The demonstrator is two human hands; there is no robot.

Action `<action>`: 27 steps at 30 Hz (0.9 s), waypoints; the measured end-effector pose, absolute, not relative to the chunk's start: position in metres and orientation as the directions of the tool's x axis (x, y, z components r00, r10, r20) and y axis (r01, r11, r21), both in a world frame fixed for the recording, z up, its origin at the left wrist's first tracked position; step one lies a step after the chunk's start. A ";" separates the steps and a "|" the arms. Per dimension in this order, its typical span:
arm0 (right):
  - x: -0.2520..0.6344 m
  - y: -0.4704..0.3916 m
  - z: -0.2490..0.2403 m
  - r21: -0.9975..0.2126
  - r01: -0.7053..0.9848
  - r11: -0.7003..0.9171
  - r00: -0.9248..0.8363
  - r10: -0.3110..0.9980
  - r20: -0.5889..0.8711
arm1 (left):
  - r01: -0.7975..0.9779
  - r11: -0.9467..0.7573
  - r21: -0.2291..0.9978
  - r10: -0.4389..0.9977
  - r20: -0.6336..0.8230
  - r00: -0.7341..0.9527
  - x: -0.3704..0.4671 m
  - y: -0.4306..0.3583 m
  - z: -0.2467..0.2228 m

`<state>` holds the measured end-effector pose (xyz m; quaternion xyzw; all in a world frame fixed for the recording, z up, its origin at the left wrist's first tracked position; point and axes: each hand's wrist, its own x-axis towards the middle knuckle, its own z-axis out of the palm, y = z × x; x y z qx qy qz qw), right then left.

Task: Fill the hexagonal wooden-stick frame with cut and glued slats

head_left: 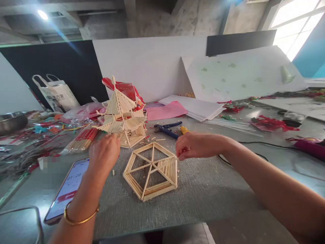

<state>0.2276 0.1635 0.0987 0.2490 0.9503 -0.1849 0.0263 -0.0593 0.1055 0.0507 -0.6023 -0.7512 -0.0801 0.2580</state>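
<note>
A hexagonal frame of thin wooden sticks (pixel 146 194) lies flat on the table, with spokes meeting at its centre; one right-hand section is largely filled with parallel sticks. My right hand (pixel 194 145) is closed beside the frame's upper right corner, and its fingertips hide whatever they may hold. My left hand (pixel 104 154) is closed, knuckles up, in front of a small stick-built pagoda (pixel 121 105) with tiered roofs; anything inside the fingers is hidden. A blue-handled cutting tool (pixel 166 130) and a partly covered yellow object (pixel 184 129) lie behind my right hand.
A phone (pixel 67 189) lies under my left forearm. Bundled sticks in plastic (pixel 82 138) and clutter fill the left side. Pink paper (pixel 166 111), white sheets (pixel 198 106) and red decorations (pixel 273 122) are at the back. A black cable (pixel 256 155) runs on the right.
</note>
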 end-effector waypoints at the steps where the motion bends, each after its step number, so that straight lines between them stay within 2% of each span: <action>1: 0.225 0.161 0.097 -0.337 0.485 0.807 -0.874 0.460 -0.156 | 0.946 0.263 -0.188 0.859 0.491 -0.141 -0.058 0.106 0.049; 4: 0.222 0.160 0.092 -0.318 0.484 0.815 -0.875 0.452 -0.173 | 0.952 0.259 -0.165 0.853 0.502 -0.145 -0.059 0.108 0.045; 8: 0.225 0.159 0.082 -0.327 0.489 0.809 -0.872 0.450 -0.192 | 0.944 0.311 -0.113 0.870 0.435 -0.234 -0.063 0.109 0.043; 10: 0.227 0.156 0.076 -0.342 0.495 0.799 -0.869 0.450 -0.206 | 0.956 0.278 -0.089 0.881 0.420 -0.217 -0.063 0.109 0.042; 12: 0.228 0.154 0.071 -0.338 0.486 0.806 -0.874 0.443 -0.201 | 0.987 0.155 -0.030 0.878 0.462 -0.124 -0.059 0.108 0.042; 15: 0.227 0.151 0.070 -0.307 0.474 0.825 -0.880 0.438 -0.183 | 0.975 -0.176 0.134 0.855 0.511 0.084 -0.045 0.104 0.044; 18: 0.225 0.148 0.073 -0.288 0.448 0.846 -0.893 0.414 -0.174 | 0.850 -0.422 0.317 0.872 0.398 0.285 -0.027 0.097 0.046; 21: 0.224 0.144 0.075 -0.286 0.431 0.856 -0.902 0.397 -0.171 | 0.753 -0.499 0.428 0.866 0.287 0.410 -0.014 0.090 0.049; 27: 0.224 0.140 0.075 -0.308 0.414 0.857 -0.910 0.378 -0.171 | 0.727 -0.521 0.447 0.841 0.122 0.528 -0.008 0.086 0.050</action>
